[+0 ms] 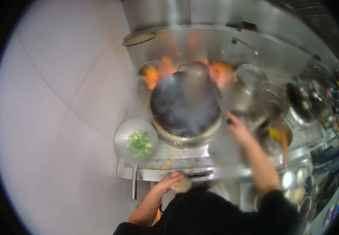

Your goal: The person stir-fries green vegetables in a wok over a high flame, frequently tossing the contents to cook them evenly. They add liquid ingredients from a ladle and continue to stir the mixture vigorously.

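Observation:
My right hand point(236, 127) grips the handle of a wok ladle point(198, 75); its blurred bowl hangs over the far half of the wok. The dark wok point(172, 108) sits on a burner, with smoke over its inside and orange flames behind its far rim. Close to my body, at the stove's front edge, my left hand point(169, 182) is closed on a pale cloth point(183, 185). To the wok's left rests a perforated metal strainer point(122, 147) holding chopped green vegetables point(139, 144). Its handle sticks out past the front edge.
A steel wall point(93, 88) closes off the left. Right of the wok stand a metal pot point(250, 76), a wire strainer point(273, 94) and a container with something yellow point(274, 133). Several round seasoning containers point(298, 194) line the lower right. A faucet point(246, 45) hangs at the back.

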A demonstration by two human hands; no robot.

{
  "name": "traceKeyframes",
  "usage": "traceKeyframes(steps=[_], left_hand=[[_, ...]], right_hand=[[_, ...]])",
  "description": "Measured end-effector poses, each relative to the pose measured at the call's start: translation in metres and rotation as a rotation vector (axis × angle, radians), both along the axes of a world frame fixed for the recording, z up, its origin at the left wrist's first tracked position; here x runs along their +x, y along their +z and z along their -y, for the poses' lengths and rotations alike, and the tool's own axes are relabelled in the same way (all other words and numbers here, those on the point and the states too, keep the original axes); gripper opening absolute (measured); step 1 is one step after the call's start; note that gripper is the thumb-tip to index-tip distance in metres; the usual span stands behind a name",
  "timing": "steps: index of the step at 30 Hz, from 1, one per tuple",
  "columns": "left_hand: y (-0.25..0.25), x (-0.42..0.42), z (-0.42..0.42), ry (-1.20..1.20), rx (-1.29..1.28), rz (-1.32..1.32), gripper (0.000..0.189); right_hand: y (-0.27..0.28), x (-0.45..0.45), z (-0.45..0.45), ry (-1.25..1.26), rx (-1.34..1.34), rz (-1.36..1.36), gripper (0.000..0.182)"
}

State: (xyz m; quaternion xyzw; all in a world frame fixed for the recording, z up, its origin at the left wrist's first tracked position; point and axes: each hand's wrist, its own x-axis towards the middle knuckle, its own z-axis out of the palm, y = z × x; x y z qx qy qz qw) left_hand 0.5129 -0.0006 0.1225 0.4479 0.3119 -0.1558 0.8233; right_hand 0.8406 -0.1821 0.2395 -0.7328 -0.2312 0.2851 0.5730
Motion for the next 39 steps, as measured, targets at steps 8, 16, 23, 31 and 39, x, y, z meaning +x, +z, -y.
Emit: traceKeyframes(steps=[8, 16, 23, 31, 39], left_hand=[[-0.027, -0.029, 0.021, -0.176, -0.01, 0.034, 0.02], [-0.023, -0.019, 0.059, -0.346, 0.056, -0.099, 0.027], [-0.103, -0.02, 0.05, -0.647, 0.213, -0.271, 0.015], [-0.157, -0.122, 0.049, -0.699, 0.342, -0.503, 0.025], [-0.178, -0.199, 0.135, -0.327, -0.023, -0.38, 0.011]], right_hand=[[-0.127, -0.212, 0.145, -0.41, -0.427, 0.463, 0.071], [-0.173, -0.219, 0.174, -0.311, -0.849, 0.364, 0.07], [-0.14, -0.236, 0.198, -0.52, -0.594, 0.386, 0.056], [-0.09, -0.341, 0.526, -1.101, -0.304, 0.155, 0.025], [-0.159, -0.519, 1.002, -1.146, -1.801, 0.434, 0.028]])
